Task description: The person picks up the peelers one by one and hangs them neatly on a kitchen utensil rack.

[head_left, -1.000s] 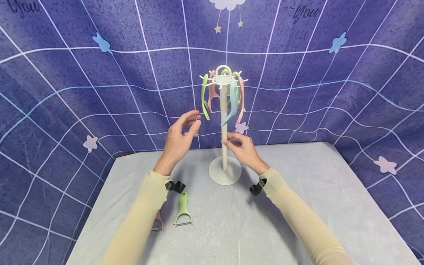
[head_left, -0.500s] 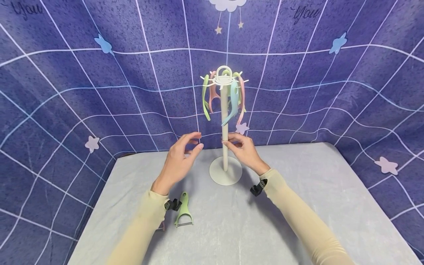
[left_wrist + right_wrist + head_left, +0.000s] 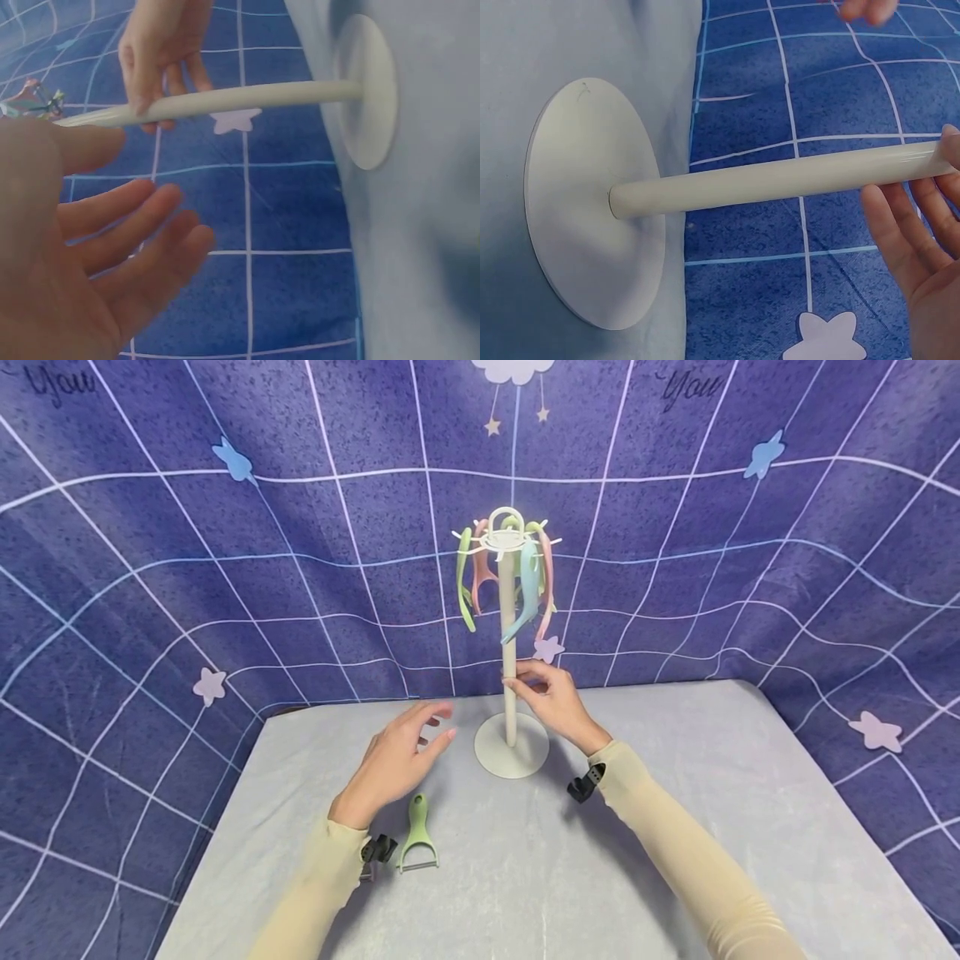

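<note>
A cream-white rack stands upright on its round base, with a hooked ring at the top. My right hand pinches its pole below the hanging peelers; the right wrist view shows thumb and fingers on the pole. Several peelers hang from the hooks, among them a green one, a blue one and a pink one. My left hand is above the table, left of the base, fingers relaxed and holding nothing. Just below it lies a green peeler. My left wrist hides most of a second peeler beside that.
A grey cloth covers the table. Close behind the rack hangs a blue curtain with white grid lines and stars. Black cameras are strapped to both wrists.
My left hand has moved down and slightly left, away from the hanging peelers toward the table. My right hand stays on the pole, and the rack has not moved.
</note>
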A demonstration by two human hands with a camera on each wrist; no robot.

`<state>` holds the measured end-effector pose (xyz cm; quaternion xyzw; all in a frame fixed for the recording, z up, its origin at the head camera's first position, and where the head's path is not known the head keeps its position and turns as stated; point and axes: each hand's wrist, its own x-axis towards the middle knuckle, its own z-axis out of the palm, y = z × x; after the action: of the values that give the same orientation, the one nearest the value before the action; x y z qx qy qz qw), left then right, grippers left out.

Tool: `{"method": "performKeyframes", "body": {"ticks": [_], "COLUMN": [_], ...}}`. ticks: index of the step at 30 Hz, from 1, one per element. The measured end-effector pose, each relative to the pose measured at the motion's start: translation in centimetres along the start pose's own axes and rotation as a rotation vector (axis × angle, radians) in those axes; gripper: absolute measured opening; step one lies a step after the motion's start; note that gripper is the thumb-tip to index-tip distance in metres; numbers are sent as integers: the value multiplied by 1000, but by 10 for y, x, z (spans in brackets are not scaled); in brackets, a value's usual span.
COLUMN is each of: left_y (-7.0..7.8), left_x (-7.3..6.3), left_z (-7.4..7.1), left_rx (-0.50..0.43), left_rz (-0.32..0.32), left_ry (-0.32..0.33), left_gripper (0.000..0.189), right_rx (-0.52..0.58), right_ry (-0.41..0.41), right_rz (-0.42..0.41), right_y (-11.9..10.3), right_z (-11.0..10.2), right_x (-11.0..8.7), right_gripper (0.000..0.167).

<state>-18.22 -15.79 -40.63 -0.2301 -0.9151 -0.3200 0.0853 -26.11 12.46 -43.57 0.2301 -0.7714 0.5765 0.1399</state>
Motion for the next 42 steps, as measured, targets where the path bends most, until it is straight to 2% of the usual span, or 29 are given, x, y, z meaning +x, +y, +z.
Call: {"method": "performKeyframes", "body": {"ticks": [7,15,25,29,32,42], "left_y": [-11,-20,-25,-21,-19,-17], "left_x": [-18,-39,-53,-55,-57,-64], "left_z": [2,1,6,6,8,24], "left_rx": [131,239,242,286,302,371], "left_rz": [-41,-121,-241,-287,-335,-378], "left_ry": [-62,-170,-226,-285,-331,-316], "left_gripper": [39,37,38,33,39,49], "right_rx": [4,-1,-8,-10,-14,-12], "right_ry": [-2,-3,-16,-15,-14,-15], "right_rz": [3,2,-4,-6,-7,-5], "right_y": [-2,-1,-2,-2,-2,-2], "right_z": [0,-1,-2,-2,-2,-3], "right_x": [0,1,-1,0,0,0], "right_gripper": [22,20,22,23,24,23]}}
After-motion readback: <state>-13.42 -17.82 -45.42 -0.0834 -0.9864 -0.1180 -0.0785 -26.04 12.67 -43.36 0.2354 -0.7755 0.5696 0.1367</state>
